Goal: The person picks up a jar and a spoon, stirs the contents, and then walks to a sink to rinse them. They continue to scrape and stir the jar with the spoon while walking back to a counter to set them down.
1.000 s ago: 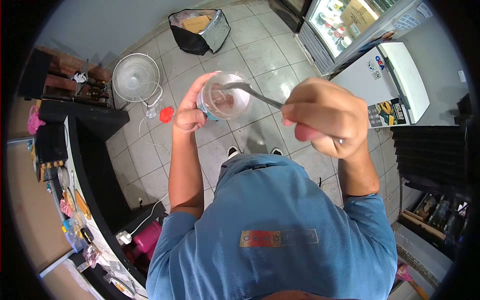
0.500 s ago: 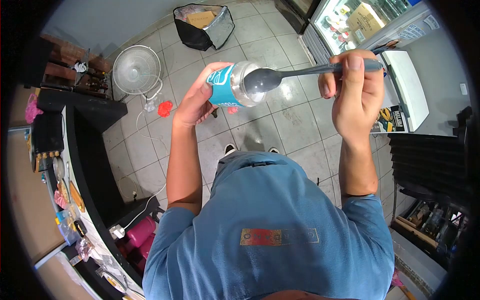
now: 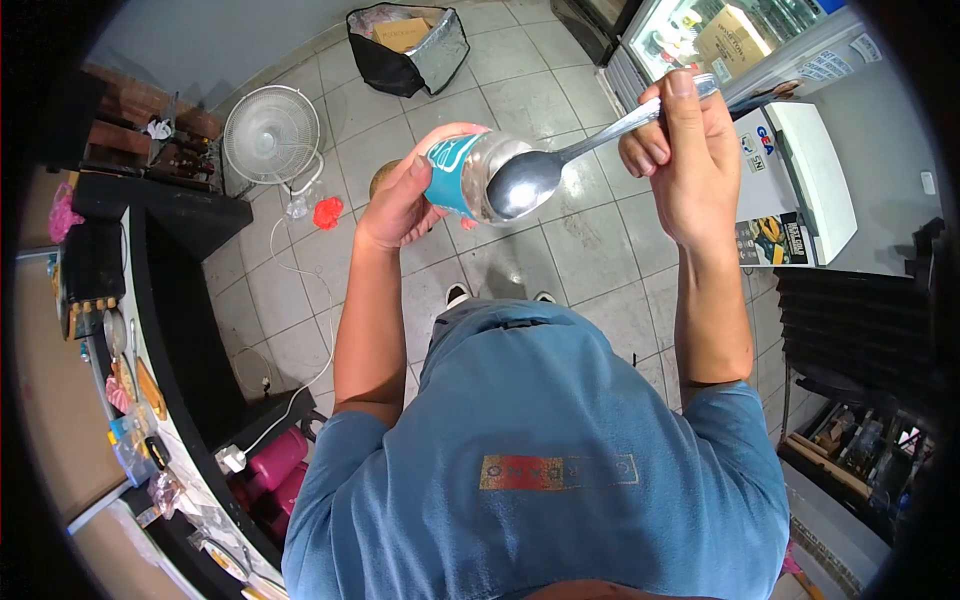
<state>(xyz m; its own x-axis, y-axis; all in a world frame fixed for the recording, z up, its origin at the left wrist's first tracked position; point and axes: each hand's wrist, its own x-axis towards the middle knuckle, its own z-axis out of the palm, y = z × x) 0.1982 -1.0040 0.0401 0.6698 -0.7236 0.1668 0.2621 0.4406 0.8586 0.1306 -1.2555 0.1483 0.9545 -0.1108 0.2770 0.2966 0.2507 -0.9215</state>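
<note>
My left hand (image 3: 402,200) is wrapped round a clear container with a turquoise label (image 3: 450,172), tilted so one end faces right. A brownish rounded edge (image 3: 383,177) peeks out behind this hand. In my right hand (image 3: 692,165) is a metal spoon (image 3: 526,186), pinched near the end of its handle between thumb and fingers. The spoon's bowl overlaps the container's clear right end in this view, hiding part of it. Both hands are raised in front of my chest, above the tiled floor.
A white fan (image 3: 270,135) stands on the left, its cable trailing over the tiles. An open black insulated bag (image 3: 385,68) holds a cardboard box. To the right are a white chest freezer (image 3: 825,180) and a lit glass-door fridge (image 3: 665,45). A cluttered counter (image 3: 150,400) runs along the left.
The spoon has tilted more, its bowl lower and now bright with reflection, its handle end higher. My right hand has risen slightly leftward; the container has shifted slightly right and tilted.
</note>
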